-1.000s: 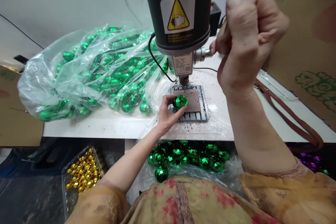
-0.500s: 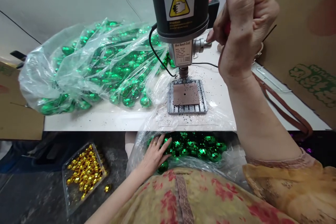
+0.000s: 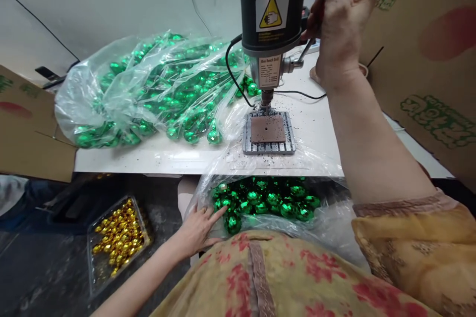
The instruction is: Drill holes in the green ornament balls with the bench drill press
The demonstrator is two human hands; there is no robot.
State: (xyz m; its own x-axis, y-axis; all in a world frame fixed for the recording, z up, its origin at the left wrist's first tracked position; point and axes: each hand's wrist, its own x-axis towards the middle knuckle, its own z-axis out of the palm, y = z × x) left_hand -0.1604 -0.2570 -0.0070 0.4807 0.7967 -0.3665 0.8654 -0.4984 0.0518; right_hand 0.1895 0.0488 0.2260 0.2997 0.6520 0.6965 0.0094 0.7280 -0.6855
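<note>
A mini bench drill [image 3: 273,15] stands on the white table [image 3: 148,158], its base plate [image 3: 268,131] bare under the bit. My right hand [image 3: 342,20] is raised beside the drill head, fist closed round the feed lever. My left hand [image 3: 199,228] lies low in front of me with fingers stretched out, resting on the clear plastic bag of faceted green balls [image 3: 264,200] in my lap. It holds nothing.
A big clear bag of green balls [image 3: 148,89] lies on the table's left half. A plastic tray of gold balls [image 3: 117,235] sits on the floor at the left. Cardboard boxes [image 3: 427,59] stand at the right and far left. Black drilling chips are scattered round the base plate.
My left hand took the green ball off the base plate, dropped down to the lap bag and now lies flat on it. My right hand went up with the lever.
</note>
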